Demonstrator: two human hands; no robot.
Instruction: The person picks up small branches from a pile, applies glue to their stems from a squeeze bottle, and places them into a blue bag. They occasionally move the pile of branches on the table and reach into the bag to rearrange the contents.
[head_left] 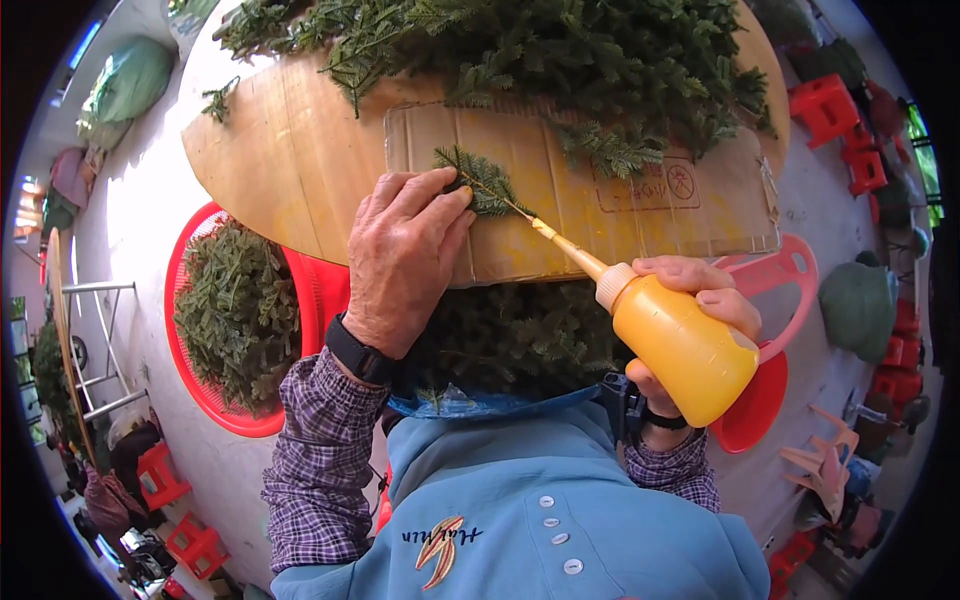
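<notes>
My left hand (pixel 410 240) pinches a small green fir sprig (pixel 482 182) and holds it down on a flattened cardboard sheet (pixel 560 240). My right hand (pixel 705 300) is wrapped round a yellow squeeze bottle (pixel 683 345), tilted so its long nozzle points up and left. The nozzle tip meets the cut end of the sprig, or lies right beside it. Yellow smears mark the cardboard. Behind it a large heap of fir sprigs (pixel 560 50) covers the far part of the round wooden table (pixel 265 150).
More sprigs fill a red basket (pixel 182 345) at my left, and another pile (pixel 510 335) lies close in front of my body. A pink chair (pixel 800 275) stands at the right. Red stools (pixel 825 108) and a green sack (pixel 858 310) line the right side.
</notes>
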